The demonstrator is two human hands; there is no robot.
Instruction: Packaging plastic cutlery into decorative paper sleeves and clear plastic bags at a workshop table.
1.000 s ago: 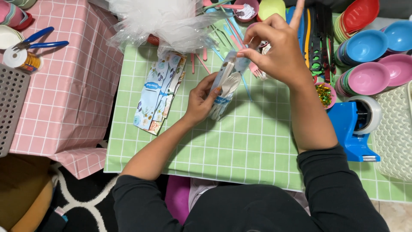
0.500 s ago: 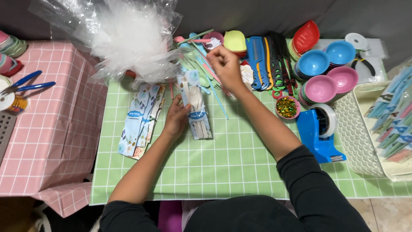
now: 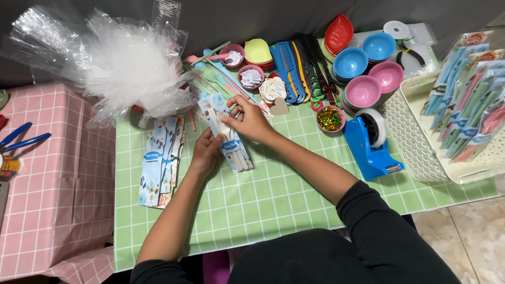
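Both of my hands hold a clear packet point(image 3: 229, 141) with a light-blue printed card and pale wooden spoons inside, lying on the green checked table point(image 3: 273, 200). My left hand point(image 3: 206, 151) grips the packet's left side. My right hand point(image 3: 249, 120) pinches its upper part, fingers closed on the top of the card. A small stack of matching flowered cards point(image 3: 159, 160) lies just left of my left hand.
A heap of clear cellophane bags point(image 3: 118, 66) lies at the back left. Coloured spoons point(image 3: 213, 79), combs point(image 3: 297, 68), pink and blue bowls point(image 3: 368, 73) and a blue tape dispenser point(image 3: 371, 144) fill the back right. A white basket point(image 3: 421, 142) holds finished packets. Blue scissors point(image 3: 21, 138) rest on the pink cloth.
My right hand came down from the pile of spoons at the back onto the packet's top. The packet was lowered flatter onto the table. The camera view shifted right.
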